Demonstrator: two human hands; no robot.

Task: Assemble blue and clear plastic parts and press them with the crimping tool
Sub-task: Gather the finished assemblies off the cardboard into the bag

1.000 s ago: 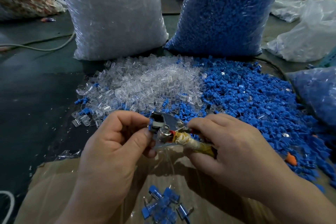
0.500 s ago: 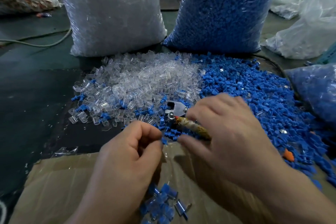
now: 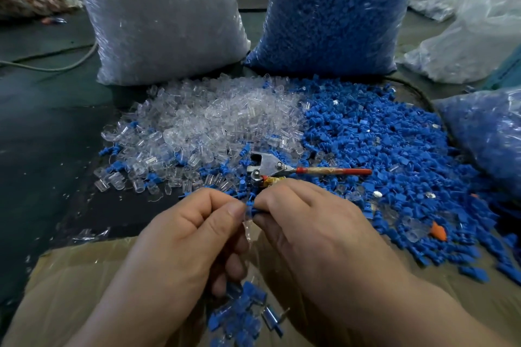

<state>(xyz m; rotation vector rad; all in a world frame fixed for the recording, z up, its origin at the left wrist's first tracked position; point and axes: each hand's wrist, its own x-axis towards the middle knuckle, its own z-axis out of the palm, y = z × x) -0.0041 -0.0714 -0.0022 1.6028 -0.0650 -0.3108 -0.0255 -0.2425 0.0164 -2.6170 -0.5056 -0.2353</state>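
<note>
Head view, only camera. Both hands meet at frame centre above the cardboard box [image 3: 70, 290]. The left hand [image 3: 183, 239] has its fingers curled in, thumb and forefinger pinching a clear part [image 3: 247, 224]. The right hand [image 3: 318, 236] is likewise curled, thumb and forefinger pinching a blue part [image 3: 251, 203]. The two parts touch at the fingertips; how far one sits in the other cannot be told. The crimping tool [image 3: 282, 169] lies just beyond the hands, held by neither, resting on loose parts with its metal head to the left and its red-tipped handle pointing right. The clear-part pile [image 3: 214, 121] is spread left of centre, the blue-part pile [image 3: 380, 149] to the right, and the two mix along their border. One orange piece [image 3: 438, 231] sits in the blue pile at the near right. Behind the piles stand a bag of clear parts [image 3: 160, 14] and a bag of blue parts [image 3: 332, 8], upright, side by side. Assembled pieces [image 3: 242, 310] lie in the box, under the hands.
</note>
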